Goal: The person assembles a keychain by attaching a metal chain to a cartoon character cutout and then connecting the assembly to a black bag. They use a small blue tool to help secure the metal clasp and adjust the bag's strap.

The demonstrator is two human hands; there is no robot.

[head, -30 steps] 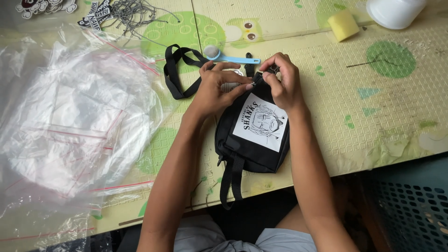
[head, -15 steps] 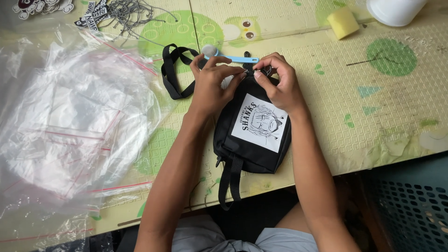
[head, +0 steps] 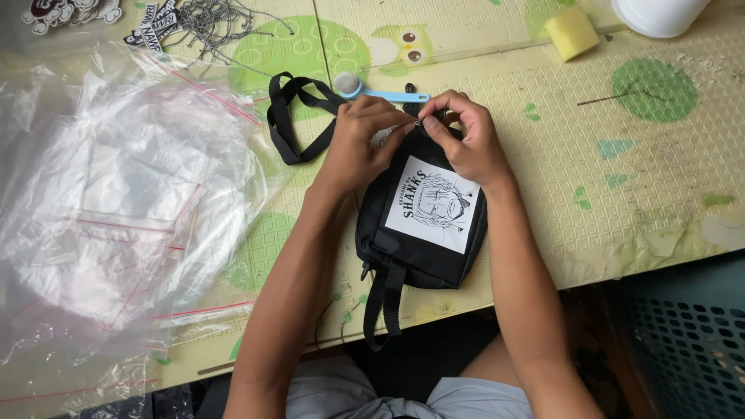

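Note:
A small black sling bag (head: 423,233) with a white printed patch lies on the patterned mat near the front edge. Both hands work at its far end. My left hand (head: 358,143) grips the bag's top corner, fingers curled. My right hand (head: 459,136) pinches a small metal zipper pull (head: 418,123) at the bag's top. The bag's black strap (head: 289,116) loops away to the left on the mat, and a short strap end hangs over the table edge.
A pile of clear plastic zip bags (head: 116,202) covers the left side. A light blue brush (head: 372,91) lies just beyond the hands. Metal chains and printed patches (head: 167,23) sit far left, a yellow sponge (head: 572,31) and white container (head: 660,12) far right. A dark perforated crate (head: 683,341) stands below right.
Both hands shifted slightly on the bag's top end and the bag turned a little; the fingers stay pinched at the zipper.

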